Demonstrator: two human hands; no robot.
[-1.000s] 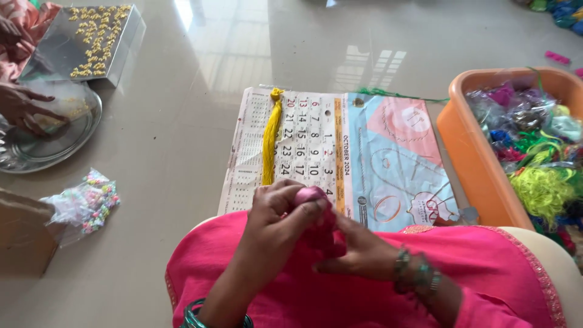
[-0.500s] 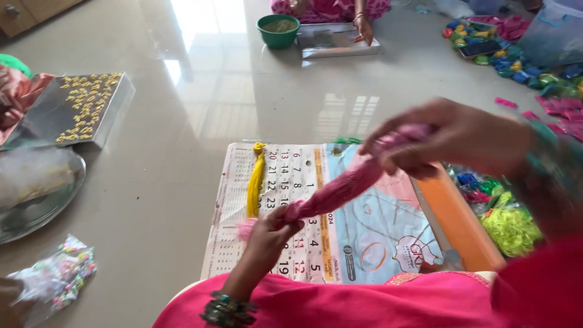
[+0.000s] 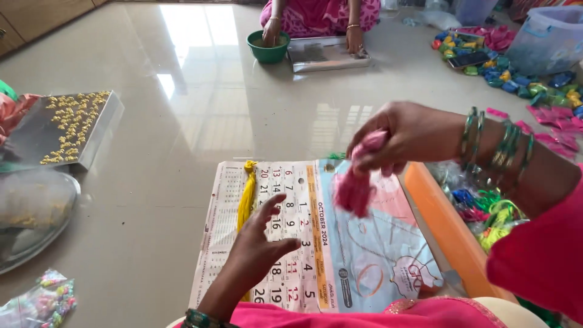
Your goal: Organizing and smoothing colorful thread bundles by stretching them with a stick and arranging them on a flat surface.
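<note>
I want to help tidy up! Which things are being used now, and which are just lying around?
In use: pink cloth in the right hand; calendar sheet under the open left hand.

Lying about: yellow tassel, orange tray, bead bag, steel plate.

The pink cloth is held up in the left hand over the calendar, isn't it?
Not quite. The head view shows the right hand holding the pink cloth up over the calendar. The left hand is open and empty, lower down.

Glossy tile floor (image 3: 182, 121): calendar sheet (image 3: 316, 243) at 6 o'clock w/ yellow tassel (image 3: 246, 194); orange tray (image 3: 446, 228) 4; bead tray (image 3: 67, 127) 9; green bowl (image 3: 268, 47) 12.
</note>
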